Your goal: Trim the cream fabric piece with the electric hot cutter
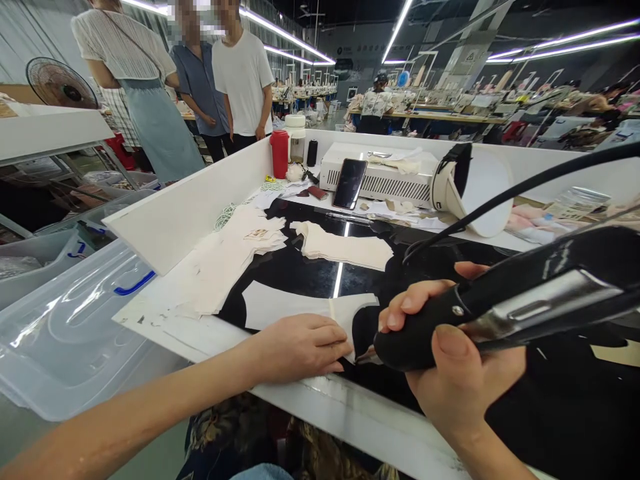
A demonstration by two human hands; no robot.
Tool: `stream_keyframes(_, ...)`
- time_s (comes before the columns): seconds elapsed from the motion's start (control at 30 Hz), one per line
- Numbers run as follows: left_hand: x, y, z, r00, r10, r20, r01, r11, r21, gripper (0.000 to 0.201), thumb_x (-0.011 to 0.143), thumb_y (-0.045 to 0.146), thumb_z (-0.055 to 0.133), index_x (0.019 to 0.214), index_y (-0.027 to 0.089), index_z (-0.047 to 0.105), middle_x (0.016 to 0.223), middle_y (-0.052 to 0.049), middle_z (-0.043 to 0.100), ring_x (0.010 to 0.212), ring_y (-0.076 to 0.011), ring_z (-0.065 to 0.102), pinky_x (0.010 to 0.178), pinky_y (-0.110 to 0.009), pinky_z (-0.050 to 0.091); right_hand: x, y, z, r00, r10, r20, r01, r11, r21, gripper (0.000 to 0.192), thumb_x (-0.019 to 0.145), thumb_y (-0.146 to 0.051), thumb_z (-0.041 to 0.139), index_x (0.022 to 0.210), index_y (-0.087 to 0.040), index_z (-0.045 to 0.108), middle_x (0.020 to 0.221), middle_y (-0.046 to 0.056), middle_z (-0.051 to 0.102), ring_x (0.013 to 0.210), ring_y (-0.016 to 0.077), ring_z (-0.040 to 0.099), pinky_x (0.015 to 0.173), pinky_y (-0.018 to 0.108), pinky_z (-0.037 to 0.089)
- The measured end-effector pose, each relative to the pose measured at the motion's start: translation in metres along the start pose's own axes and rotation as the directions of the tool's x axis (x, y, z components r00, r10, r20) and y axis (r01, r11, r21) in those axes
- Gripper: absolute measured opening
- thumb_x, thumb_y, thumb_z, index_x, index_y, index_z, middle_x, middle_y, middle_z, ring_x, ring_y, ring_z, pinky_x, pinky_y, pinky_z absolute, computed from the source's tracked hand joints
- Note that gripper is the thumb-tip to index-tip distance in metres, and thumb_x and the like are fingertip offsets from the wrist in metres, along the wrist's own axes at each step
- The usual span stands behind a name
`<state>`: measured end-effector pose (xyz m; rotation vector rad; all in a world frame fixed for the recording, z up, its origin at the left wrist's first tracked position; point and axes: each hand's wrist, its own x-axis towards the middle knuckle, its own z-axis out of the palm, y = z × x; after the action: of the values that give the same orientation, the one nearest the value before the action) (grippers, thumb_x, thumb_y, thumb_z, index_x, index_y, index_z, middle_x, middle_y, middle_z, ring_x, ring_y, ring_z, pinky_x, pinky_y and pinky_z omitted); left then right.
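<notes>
My left hand (305, 343) lies flat on a white fabric-like cut piece (285, 308) near the front edge of a glossy black board (310, 281). My right hand (463, 383) is wrapped round a black corded handheld tool (500, 300) with a silver metal lever. The tool's narrow tip seems to reach the right end of the cut piece, close to my left fingertips; whether it touches I cannot tell. Just behind lies a stack of cream cut pieces (345, 248). A larger pile of similar pieces (220, 260) spreads over the left side of the table.
A white machine box (380, 177) stands at the back, with a phone (350, 183) leaning on it. Beside it are a red bottle (279, 153) and a white lamp-like cone (493, 190). Clear plastic bins (75, 327) flank the table's left; several people stand beyond.
</notes>
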<state>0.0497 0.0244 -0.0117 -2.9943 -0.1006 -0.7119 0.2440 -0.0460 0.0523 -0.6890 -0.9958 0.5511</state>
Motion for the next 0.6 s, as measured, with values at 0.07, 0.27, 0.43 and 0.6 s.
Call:
stream_keyframes(0.07,0.0004,-0.0006,-0.0003,1.0,0.016,0.002,-0.016,0.999,0.034,0.031,0.121,0.035,0.057,0.128,0.011,0.075,0.119,-0.012,0.08,0.114,-0.021,0.077,0.117,-0.032,0.06,0.0002,-0.0002,0.0,1.0,-0.002,0.003,0.002,1.0,-0.006,0.053,0.09,-0.042,0.096,0.13,-0.029,0.065,0.084,-0.003,0.069,0.059,0.0183,0.065,0.053,0.034,0.061)
stream_keyframes(0.27,0.0001,-0.0009,-0.0018,0.999,0.04,-0.027,-0.039,0.997,0.064,0.034,0.12,0.037,0.059,0.127,0.008,0.076,0.116,-0.012,0.08,0.111,-0.0221,0.077,0.113,-0.033,0.062,0.0005,-0.0007,0.0008,1.0,-0.007,0.005,0.008,1.0,-0.03,0.054,0.09,-0.045,0.095,0.13,-0.029,0.063,0.084,-0.003,0.067,0.059,0.018,0.064,0.053,0.033,0.06)
stream_keyframes(0.43,-0.001,-0.0005,-0.0033,0.997,0.043,-0.062,-0.038,0.996,0.086,0.033,0.12,0.037,0.06,0.128,0.009,0.078,0.13,-0.013,0.08,0.124,-0.0246,0.074,0.119,-0.036,0.06,-0.0002,-0.0013,0.0005,1.0,0.0,-0.005,0.0,0.999,-0.041,0.054,0.088,-0.047,0.096,0.128,-0.03,0.064,0.082,-0.004,0.067,0.059,0.0179,0.062,0.053,0.034,0.06)
stream_keyframes(0.6,-0.0001,-0.0009,-0.0036,0.998,0.055,-0.021,-0.053,0.995,0.083,0.035,0.12,0.037,0.06,0.129,0.009,0.077,0.121,-0.013,0.08,0.116,-0.0236,0.076,0.116,-0.035,0.061,-0.0009,-0.001,-0.0013,1.0,0.002,-0.003,-0.002,1.0,-0.025,0.053,0.089,-0.046,0.096,0.129,-0.03,0.065,0.083,-0.003,0.067,0.06,0.0183,0.064,0.053,0.034,0.061)
